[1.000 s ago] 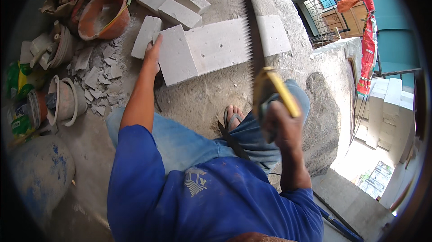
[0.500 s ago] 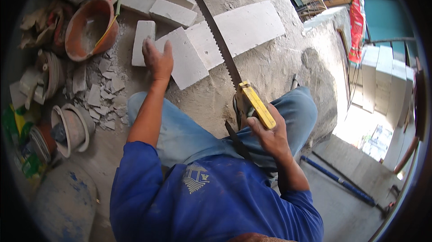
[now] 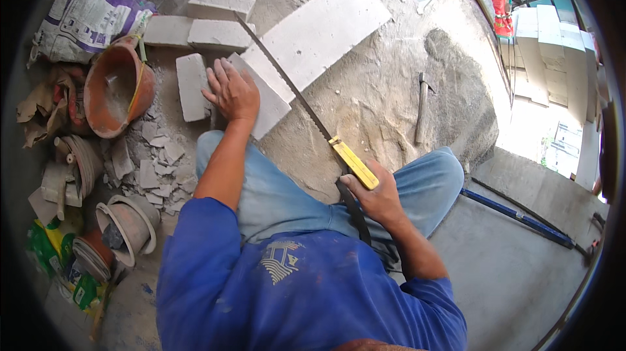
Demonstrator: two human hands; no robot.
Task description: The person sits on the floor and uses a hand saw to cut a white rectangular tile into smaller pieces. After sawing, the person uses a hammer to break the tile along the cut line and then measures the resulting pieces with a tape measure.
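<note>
My right hand (image 3: 380,194) is closed around the yellow handle of a hand saw (image 3: 354,164). Its long toothed blade slants up and to the left, over a light grey block (image 3: 272,111) and the edge of a longer block (image 3: 329,28). With fingers spread, my left hand (image 3: 236,93) lies on the near end of the shorter block. Just left of that hand, a small block (image 3: 191,89) stands close by. Whether the saw teeth touch a block is hard to tell.
Several blocks (image 3: 222,34) lie farther off. On the left are an orange bucket (image 3: 98,103), broken pieces (image 3: 149,173), a printed sack (image 3: 91,18) and a grey pot (image 3: 134,227). A hammer (image 3: 421,109) lies to the right, with a blue bar (image 3: 515,217) beyond my right knee.
My left hand has come down from a raised pose onto the block, fingers spreading. The saw has swung leftward and lower. The view has shifted, bringing the hammer fully into sight.
</note>
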